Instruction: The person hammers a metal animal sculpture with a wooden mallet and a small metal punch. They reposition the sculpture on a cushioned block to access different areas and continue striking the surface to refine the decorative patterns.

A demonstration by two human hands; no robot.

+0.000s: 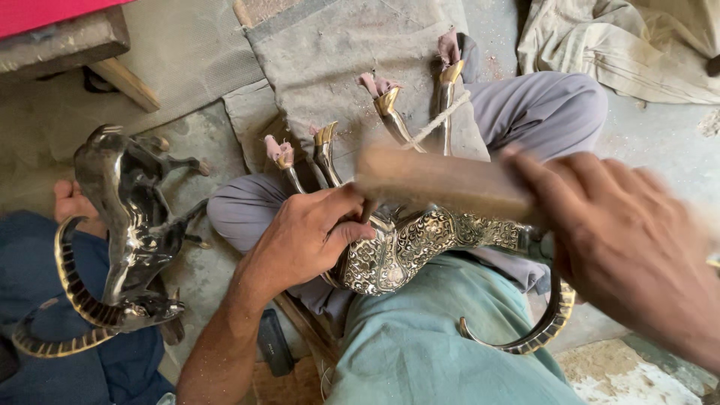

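An engraved brass animal figure (pixel 409 244) lies upside down on my lap, its four legs pointing away with pink cloth scraps on the hooves. One curved horn (pixel 544 330) hangs below my right wrist. My left hand (pixel 307 236) grips a tool against the figure's belly near the front legs. My right hand (pixel 626 244), blurred by motion, is closed on a wooden block-like mallet (pixel 439 180) that sits just above the figure.
A second, dark metal animal figure (pixel 124 225) with ringed horns rests at the left on another person's blue-clad lap, that person's hand (pixel 71 202) behind it. A grey cloth (pixel 352 52) covers the floor ahead. Crumpled beige fabric (pixel 622 41) lies top right.
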